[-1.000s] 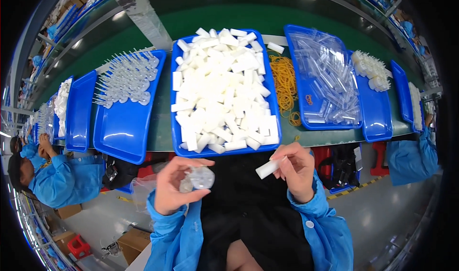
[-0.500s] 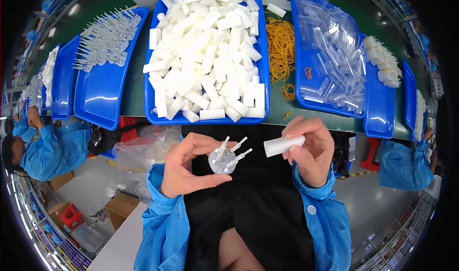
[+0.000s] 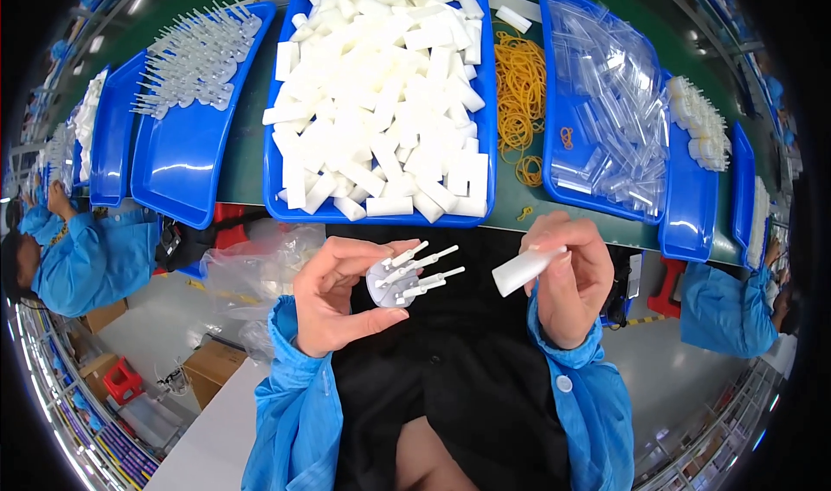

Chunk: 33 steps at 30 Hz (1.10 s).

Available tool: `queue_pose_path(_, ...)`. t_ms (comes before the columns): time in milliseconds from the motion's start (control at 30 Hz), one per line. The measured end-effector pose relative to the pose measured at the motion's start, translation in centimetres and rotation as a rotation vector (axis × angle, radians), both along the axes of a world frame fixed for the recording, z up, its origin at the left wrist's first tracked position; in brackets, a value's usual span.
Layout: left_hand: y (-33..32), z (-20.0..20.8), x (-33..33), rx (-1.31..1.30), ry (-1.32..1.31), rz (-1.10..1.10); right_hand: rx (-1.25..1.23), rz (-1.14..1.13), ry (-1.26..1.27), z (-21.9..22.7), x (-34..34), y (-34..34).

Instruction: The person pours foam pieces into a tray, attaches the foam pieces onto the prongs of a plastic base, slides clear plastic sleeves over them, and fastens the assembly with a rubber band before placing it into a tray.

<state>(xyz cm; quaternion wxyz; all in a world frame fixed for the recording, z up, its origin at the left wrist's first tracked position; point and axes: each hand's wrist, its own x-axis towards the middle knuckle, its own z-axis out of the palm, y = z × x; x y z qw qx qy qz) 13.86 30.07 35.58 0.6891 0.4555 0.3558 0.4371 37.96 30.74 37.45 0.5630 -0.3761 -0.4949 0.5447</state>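
My left hand (image 3: 322,299) grips a round grey plastic base with several thin white prongs (image 3: 382,287) by its rim, between thumb and fingers. The prongs point right and slightly up, toward my other hand. My right hand (image 3: 573,287) pinches one end of a white foam cylinder (image 3: 519,273), whose free end points left toward the prongs. A gap separates the foam from the prong tips. Straight ahead on the bench stands a blue tray (image 3: 381,220) heaped with white foam pieces (image 3: 372,101).
At the left, a blue tray (image 3: 177,171) carries more pronged bases (image 3: 199,62). Yellow rubber bands (image 3: 519,93) lie right of the foam tray, beside a blue tray (image 3: 547,101) of clear plastic tubes (image 3: 615,101). Co-workers in blue sleeves (image 3: 82,266) sit at both sides.
The pronged base has tipped so its prongs point more to the right. My right hand has shifted slightly right, tilting the foam cylinder. The whole view has turned a little.
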Motion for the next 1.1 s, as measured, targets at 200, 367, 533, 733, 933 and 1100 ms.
queue_pose_path(200, 0.5, 0.0, 0.2, -0.019, -0.014, 0.021, 0.111, -0.07, -0.113, 0.1, -0.5, 0.4)
queue_pose_path(367, 0.7, -0.5, 0.3, -0.034, -0.063, 0.097, 0.13, -0.071, -0.11, -0.2, -0.2, 0.9)
queue_pose_path(533, 0.9, -0.7, 0.3, -0.046, -0.081, 0.15, 0.114, -0.119, -0.116, -0.8, -0.4, 1.5)
queue_pose_path(733, 0.9, -0.9, 0.1, 0.036, -0.065, 0.148, 0.006, -0.025, -0.019, -0.9, -0.7, 1.7)
queue_pose_path(933, 1.2, -0.7, -0.1, 0.108, 0.009, 0.186, -0.125, 0.063, 0.108, -1.2, -0.6, 2.1)
queue_pose_path(1100, 1.5, -0.5, -0.1, 0.103, -0.015, 0.186, -0.205, 0.084, 0.169, -1.2, -0.7, 2.4)
